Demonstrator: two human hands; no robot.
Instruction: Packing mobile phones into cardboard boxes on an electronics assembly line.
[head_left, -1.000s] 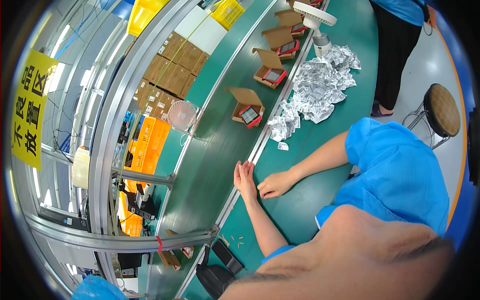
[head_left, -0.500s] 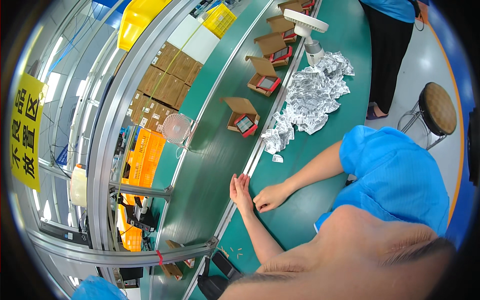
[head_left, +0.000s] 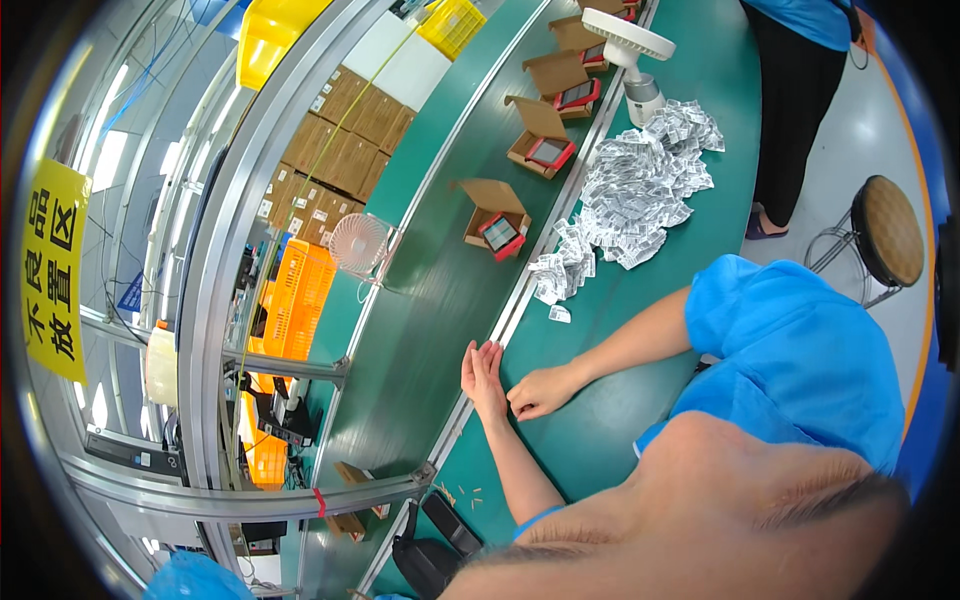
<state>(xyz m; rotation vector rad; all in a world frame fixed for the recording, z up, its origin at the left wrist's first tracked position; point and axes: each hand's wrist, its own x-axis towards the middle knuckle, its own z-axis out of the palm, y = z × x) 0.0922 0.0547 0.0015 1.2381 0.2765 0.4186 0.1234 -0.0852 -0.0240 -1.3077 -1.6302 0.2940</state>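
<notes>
My left hand (head_left: 486,382) lies palm up at the inner edge of the green table, its fingers stretched out, nothing on the palm. Beside its wrist, my right hand (head_left: 541,392) rests on the table with fingers curled under. Whatever those fingers might hold is hidden. Beyond my hands is a heap of small printed white paper slips or packets (head_left: 640,195), with one loose slip (head_left: 560,314) nearest me. Across the metal rail, an open cardboard box (head_left: 490,200) on the belt carries a red-framed device with a screen (head_left: 501,234).
More open boxes (head_left: 545,125) line the green conveyor belt (head_left: 400,330). A white fan (head_left: 630,40) stands behind the heap; a pink one (head_left: 358,245) is across the belt. Near me lie a black bag (head_left: 425,562) and a dark phone-like object (head_left: 452,522). A person (head_left: 795,110) stands by a stool (head_left: 888,230).
The view has turned slightly, so the boxes and fans sit a little higher and to the right. Both hands keep the same pose.
</notes>
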